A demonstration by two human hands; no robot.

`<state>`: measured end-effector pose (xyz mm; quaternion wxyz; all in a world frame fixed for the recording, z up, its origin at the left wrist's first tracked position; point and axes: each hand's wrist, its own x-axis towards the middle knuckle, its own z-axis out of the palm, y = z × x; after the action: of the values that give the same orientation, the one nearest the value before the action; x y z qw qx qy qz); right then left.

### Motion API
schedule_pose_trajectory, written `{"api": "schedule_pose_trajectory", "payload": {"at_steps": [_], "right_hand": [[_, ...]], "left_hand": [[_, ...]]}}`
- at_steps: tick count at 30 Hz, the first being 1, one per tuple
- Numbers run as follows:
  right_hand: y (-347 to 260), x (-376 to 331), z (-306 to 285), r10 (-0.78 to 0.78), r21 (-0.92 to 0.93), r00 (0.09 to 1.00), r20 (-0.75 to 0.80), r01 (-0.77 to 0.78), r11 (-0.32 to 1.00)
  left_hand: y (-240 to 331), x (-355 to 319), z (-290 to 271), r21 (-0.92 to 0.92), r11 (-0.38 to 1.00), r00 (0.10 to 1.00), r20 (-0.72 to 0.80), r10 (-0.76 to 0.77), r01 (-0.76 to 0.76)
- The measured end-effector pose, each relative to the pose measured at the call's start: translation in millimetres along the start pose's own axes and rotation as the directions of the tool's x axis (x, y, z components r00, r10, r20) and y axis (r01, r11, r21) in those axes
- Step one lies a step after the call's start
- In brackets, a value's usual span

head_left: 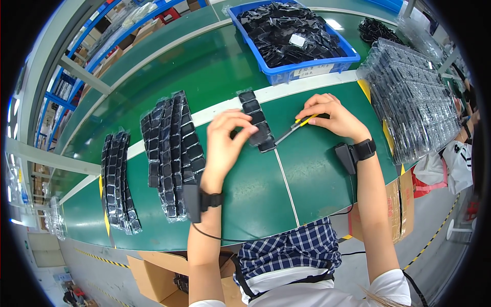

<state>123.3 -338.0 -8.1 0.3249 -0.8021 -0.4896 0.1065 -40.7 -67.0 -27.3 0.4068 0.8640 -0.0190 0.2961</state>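
A clear plastic strip of bagged black parts (pixel 254 113) lies across the green table's white line. My left hand (pixel 227 138) pinches the strip's near end between thumb and fingers. My right hand (pixel 330 115) grips a yellow-handled cutter (pixel 299 124) whose blade points at that same near end of the strip. A black device is strapped to each wrist.
Stacks of similar black strips (pixel 174 153) lie to the left, and another stack (pixel 116 181) further left. A blue bin (pixel 307 66) full of black parts stands behind. Clear plastic trays (pixel 414 102) are piled at the right. Cardboard boxes (pixel 153 279) sit below the table edge.
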Motion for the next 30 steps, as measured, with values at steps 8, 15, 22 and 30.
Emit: {"api": "schedule_pose_trajectory", "payload": {"at_steps": [8, 15, 22, 30], "right_hand": [[-12.7, 10.4, 22.7, -0.101, -0.067, 0.988, -0.116, 0.094, 0.993], [-16.1, 12.2, 31.5, -0.040, -0.087, 0.993, -0.113, 0.030, 0.996], [-17.1, 11.6, 35.5, -0.060, -0.120, 0.993, -0.097, 0.048, 0.992], [-23.5, 9.1, 32.2, -0.066, -0.109, 0.997, -0.031, 0.062, 0.992]], "left_hand": [[-7.3, -12.1, -43.1, 0.301, 0.945, 0.989, 0.029, -0.144, 0.129], [14.3, -10.6, -28.1, 0.352, 0.935, 0.997, 0.072, 0.025, -0.049], [28.6, -13.1, -8.8, 0.392, 0.886, 0.944, 0.303, 0.129, -0.247], [11.2, -11.0, -1.3, 0.374, 0.909, 0.980, 0.145, 0.136, -0.181]]}}
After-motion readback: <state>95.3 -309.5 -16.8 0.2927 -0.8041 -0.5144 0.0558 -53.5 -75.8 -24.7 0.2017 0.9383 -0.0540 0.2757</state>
